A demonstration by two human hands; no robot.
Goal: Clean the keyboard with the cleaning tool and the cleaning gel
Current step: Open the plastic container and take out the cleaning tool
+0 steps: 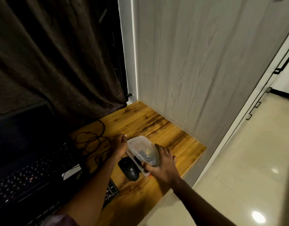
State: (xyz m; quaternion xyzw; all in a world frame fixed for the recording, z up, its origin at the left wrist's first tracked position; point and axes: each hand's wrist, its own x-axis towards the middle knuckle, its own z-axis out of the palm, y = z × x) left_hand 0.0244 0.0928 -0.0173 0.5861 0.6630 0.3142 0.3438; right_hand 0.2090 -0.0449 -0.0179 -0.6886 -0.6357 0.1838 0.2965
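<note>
A clear plastic box with dark and yellow items inside stands on the wooden desk, tilted between both hands. My left hand grips its left rim with closed fingers. My right hand clasps its right and near side. A black keyboard lies at the left in shadow, with a second dark keyboard edge showing under my left forearm. The items inside the box are too blurred to name.
A black mouse sits just in front of the box. Tangled dark cable lies behind my left hand. A dark curtain hangs at the back left, a grey wall at the right. The desk's right edge drops to tiled floor.
</note>
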